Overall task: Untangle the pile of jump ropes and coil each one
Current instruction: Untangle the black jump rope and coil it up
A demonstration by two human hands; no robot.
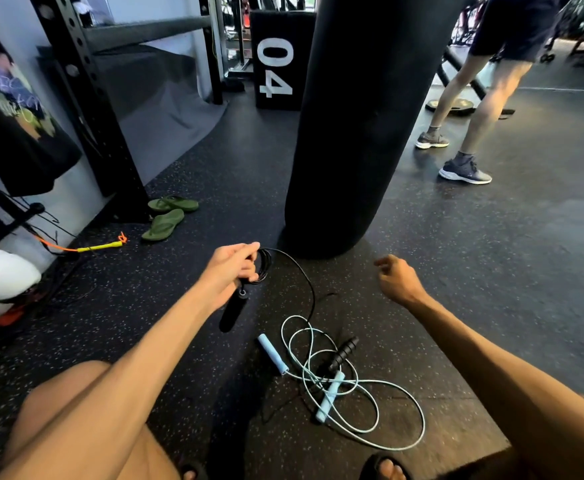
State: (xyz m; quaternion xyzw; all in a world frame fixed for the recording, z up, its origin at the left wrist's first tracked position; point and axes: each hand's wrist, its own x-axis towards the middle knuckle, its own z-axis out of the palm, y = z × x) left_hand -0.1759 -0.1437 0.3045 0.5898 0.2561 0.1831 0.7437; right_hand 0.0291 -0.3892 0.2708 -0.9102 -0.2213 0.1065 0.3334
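Your left hand [230,268] grips coiled black rope [264,268], one handle [233,311] dangling below fist. Your right hand [399,280] empty, fingers loosely curled, above floor [457,271]. Blue rope [330,396] in loose loops on floor before your feet, second black handle [344,351] lying among loops.

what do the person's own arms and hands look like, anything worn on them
Nothing worn that shows: the left hand and right hand have no gloves, rings or watch. The left forearm and right forearm are bare, with no sleeves, bands or markings up to the frame's edge.
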